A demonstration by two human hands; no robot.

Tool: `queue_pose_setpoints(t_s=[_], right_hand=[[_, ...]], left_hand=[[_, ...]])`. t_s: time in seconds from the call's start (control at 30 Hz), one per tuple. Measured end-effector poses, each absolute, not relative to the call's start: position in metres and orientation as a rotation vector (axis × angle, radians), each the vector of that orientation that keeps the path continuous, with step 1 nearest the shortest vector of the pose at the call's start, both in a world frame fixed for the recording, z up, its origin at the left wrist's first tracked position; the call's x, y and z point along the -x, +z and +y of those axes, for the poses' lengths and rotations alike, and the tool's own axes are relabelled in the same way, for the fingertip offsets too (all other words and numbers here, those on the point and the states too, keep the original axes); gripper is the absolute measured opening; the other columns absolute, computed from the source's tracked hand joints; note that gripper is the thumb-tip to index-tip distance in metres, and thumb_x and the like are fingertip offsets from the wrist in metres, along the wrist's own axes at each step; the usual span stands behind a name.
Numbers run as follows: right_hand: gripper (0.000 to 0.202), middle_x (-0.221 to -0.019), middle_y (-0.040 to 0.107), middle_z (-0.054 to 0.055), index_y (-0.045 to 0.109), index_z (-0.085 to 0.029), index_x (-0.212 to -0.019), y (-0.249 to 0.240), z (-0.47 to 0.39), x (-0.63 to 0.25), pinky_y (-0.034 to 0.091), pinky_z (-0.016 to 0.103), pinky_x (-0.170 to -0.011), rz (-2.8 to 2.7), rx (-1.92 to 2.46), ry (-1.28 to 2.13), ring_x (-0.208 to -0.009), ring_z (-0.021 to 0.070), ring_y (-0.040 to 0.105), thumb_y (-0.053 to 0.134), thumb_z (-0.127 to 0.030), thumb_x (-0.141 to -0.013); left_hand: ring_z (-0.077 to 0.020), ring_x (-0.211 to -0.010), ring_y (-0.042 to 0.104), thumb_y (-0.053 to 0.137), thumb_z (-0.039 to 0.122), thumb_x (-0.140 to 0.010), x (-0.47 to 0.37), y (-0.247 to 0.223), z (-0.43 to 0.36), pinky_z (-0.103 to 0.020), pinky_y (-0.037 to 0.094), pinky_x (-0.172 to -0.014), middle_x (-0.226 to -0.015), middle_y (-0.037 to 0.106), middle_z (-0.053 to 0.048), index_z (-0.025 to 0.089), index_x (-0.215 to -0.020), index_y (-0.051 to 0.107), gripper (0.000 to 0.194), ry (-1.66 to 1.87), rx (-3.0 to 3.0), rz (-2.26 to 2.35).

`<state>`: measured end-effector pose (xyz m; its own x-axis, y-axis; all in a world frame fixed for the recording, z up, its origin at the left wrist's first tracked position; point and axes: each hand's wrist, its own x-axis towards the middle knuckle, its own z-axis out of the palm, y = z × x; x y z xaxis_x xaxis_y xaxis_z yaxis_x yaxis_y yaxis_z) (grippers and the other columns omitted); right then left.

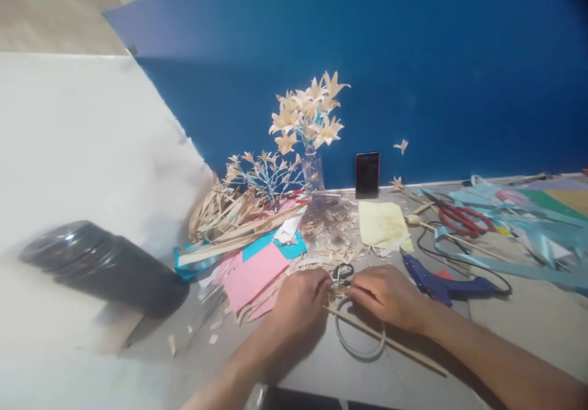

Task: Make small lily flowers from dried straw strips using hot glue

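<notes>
My left hand point(302, 295) and my right hand point(390, 296) are close together over the front of the table, fingers pinched. A small pale, straw-coloured piece point(339, 292) shows between them, its shape unclear. What each set of fingertips holds is hidden. A pale ring point(362, 356) lies just below my right hand, with a thin wooden stick point(413, 355) across it. The dark handles of a pair of scissors point(343, 271) show just beyond my fingers. Pink paper point(257, 277) lies left of my left hand, and a blue glue gun point(445, 284) lies right of my right hand.
Pale artificial flowers point(305, 113) stand in a clear bottle point(313, 177) at the back. A phone point(367, 175) leans against the blue wall. Red-handled scissors point(466, 220) and blue ribbon point(542, 244) lie right; dried strips point(229, 214) and a dark bottle point(114, 269) are left.
</notes>
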<state>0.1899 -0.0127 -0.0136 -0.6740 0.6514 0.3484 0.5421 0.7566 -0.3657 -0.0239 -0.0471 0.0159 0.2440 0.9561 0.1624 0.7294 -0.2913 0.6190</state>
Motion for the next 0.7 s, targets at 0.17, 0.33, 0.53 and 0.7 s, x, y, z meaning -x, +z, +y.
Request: queue_pose_setpoints(t_s=[0.17, 0.33, 0.53, 0.7], right_hand=[[0.038, -0.064, 0.062, 0.003, 0.059, -0.019, -0.072, -0.017, -0.010, -0.193, 0.026, 0.029, -0.057, -2.491, 0.951, 0.366, -0.059, 0.0155, 0.053, 0.045, -0.039, -0.101], [0.038, -0.063, 0.060, 0.002, 0.058, -0.019, -0.070, -0.015, -0.011, -0.193, 0.026, 0.029, -0.057, -2.500, 0.953, 0.382, -0.058, 0.0148, 0.052, 0.045, -0.038, -0.101], [0.040, -0.061, 0.059, 0.002, 0.057, -0.019, -0.069, -0.013, -0.012, -0.192, 0.024, 0.029, -0.056, -2.507, 0.916, 0.387, -0.057, 0.0143, 0.050, 0.044, -0.040, -0.102], [0.042, -0.062, 0.060, 0.002, 0.057, -0.019, -0.070, -0.014, -0.011, -0.192, 0.024, 0.029, -0.056, -2.526, 0.930, 0.353, -0.057, 0.0142, 0.050, 0.042, -0.040, -0.102]], left_hand=[[-0.0173, -0.060, 0.053, 0.044, 0.026, -0.093, 0.032, 0.018, -0.059, -0.029, 0.034, -0.059, -0.062, 0.060, -0.001, 0.022, -0.065, 0.058, 0.032, 0.862, -2.005, 1.567], [-0.0213, -0.076, 0.061, 0.046, 0.024, -0.092, 0.068, 0.021, -0.042, -0.031, 0.043, -0.068, -0.082, 0.069, -0.005, 0.023, -0.083, 0.066, 0.022, 0.872, -2.061, 1.780], [-0.0288, -0.104, 0.055, 0.042, 0.010, -0.087, 0.151, 0.032, 0.009, -0.036, 0.042, -0.084, -0.106, 0.064, -0.013, 0.019, -0.096, 0.066, 0.027, 0.239, -2.302, 2.574], [-0.0327, -0.098, 0.055, 0.047, 0.010, -0.082, 0.184, 0.030, 0.028, -0.038, 0.040, -0.075, -0.094, 0.062, -0.016, 0.016, -0.085, 0.066, 0.021, 0.067, -2.276, 2.659]])
